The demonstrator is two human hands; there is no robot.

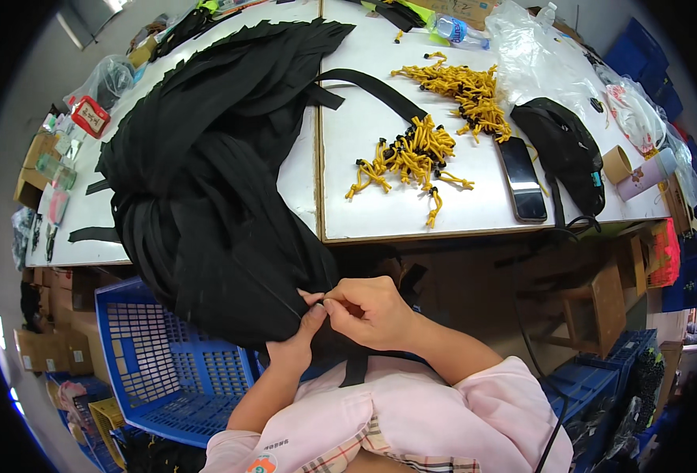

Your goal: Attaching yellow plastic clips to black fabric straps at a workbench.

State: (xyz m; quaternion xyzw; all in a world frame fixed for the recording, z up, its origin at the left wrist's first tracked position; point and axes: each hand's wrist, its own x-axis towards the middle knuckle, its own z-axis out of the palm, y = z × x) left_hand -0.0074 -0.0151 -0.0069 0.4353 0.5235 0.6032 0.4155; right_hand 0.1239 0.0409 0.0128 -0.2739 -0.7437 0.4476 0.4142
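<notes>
Far L, a red sign [91, 117] stands on the white tabletop [348, 221]. Below it, a blue crate [155, 359] sits tilted under the edge. Next, your big heap of blk straps [214, 173] drapes off the tabletop, its lower end hanging over the crate & against your L hand. Your L hand [295, 344] is in a pinch, thumb up, some fingers hidden behind the blk fabric. Your R hand [376, 311] is curled, thumb & index tips together, touching the L fingertips; both pinch a small dark bit btwn them, can't tell exactly what. R of that, 1 strap runs from the heap to the near pile of yellow cords [411, 150] w/ blk ends. Then a water bottle [460, 31], phone [524, 180], blk bag [565, 158], brown roll [616, 164] & lilac cup [648, 175].
</notes>
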